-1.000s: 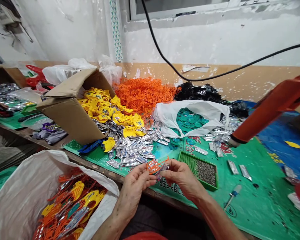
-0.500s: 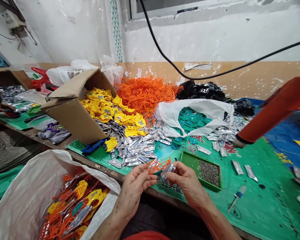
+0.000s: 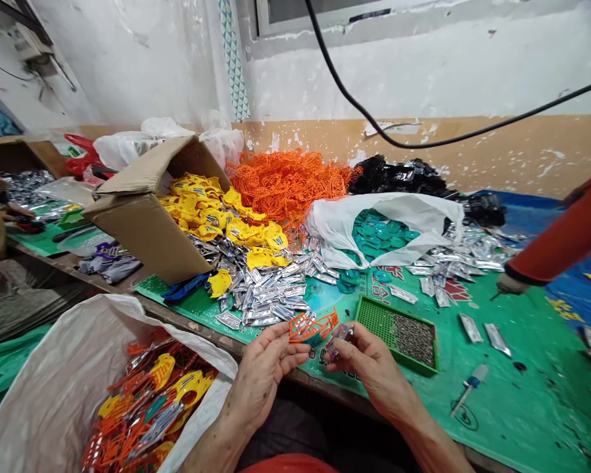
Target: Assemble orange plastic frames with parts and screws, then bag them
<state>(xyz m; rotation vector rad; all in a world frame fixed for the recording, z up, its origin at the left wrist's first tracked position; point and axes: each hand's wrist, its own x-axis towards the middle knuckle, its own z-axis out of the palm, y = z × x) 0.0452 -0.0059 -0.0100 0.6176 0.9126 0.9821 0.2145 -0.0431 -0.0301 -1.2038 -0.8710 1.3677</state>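
My left hand is closed on an orange plastic openwork frame, holding it by its left end between thumb and fingers. A teal piece shows just under the frame. My right hand pinches a small shiny silver plastic part close to the frame's right end, with a gap between the two. Fingers partly cover the silver part. Just beyond my right hand, a green tray holds many small screws.
Silver parts and yellow parts spill from a cardboard box. Behind lies an orange frame heap; a white bag holds teal parts. A filled sack stands left. A red-orange tube-shaped tool and black cord hang right.
My right hand has drawn the silver part slightly right, away from the frame, and turned it. The red-orange tool and the cord have swung to the right.
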